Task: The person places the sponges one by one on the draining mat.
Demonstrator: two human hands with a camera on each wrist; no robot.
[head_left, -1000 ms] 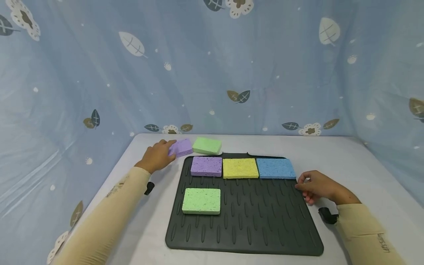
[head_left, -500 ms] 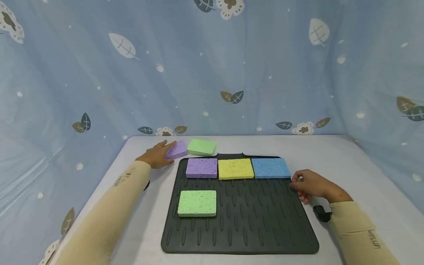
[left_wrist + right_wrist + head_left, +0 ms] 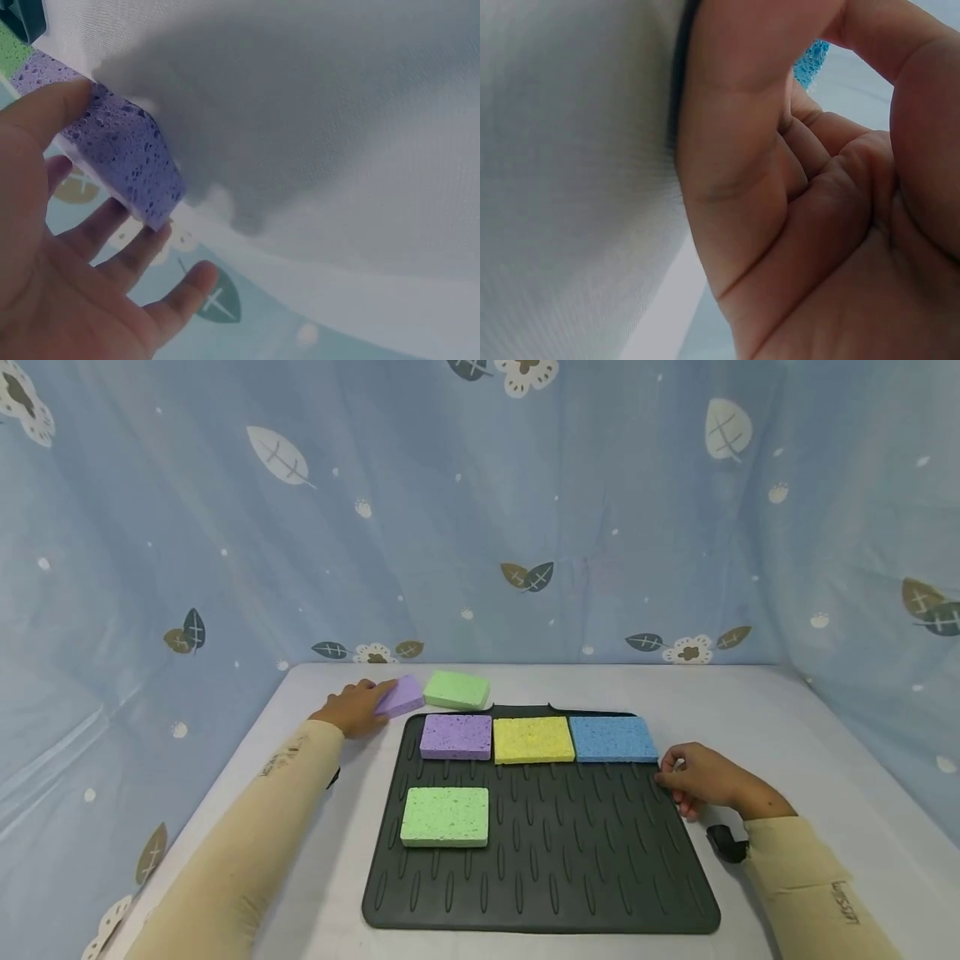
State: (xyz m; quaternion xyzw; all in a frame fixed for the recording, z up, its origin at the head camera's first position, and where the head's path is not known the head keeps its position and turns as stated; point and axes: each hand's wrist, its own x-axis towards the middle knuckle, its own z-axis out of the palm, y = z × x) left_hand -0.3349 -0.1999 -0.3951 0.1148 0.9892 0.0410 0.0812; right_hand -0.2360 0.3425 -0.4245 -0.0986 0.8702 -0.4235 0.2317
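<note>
Across the white desk lies the dark mat. The right hand pinches the mat's right edge, presumably to steady it. Off the mat's far-left corner, the left hand has its grip round the loose purple sponge, thumb opposite fingers, probably for a secure hold. On the mat, a lone green sponge sits left; blue, yellow and purple sponges line its far edge, apparently kept neat. The outer green sponge lies just beyond. Since a second ago, only the head view has shifted noticeably; the mat's sponges keep their places.
</note>
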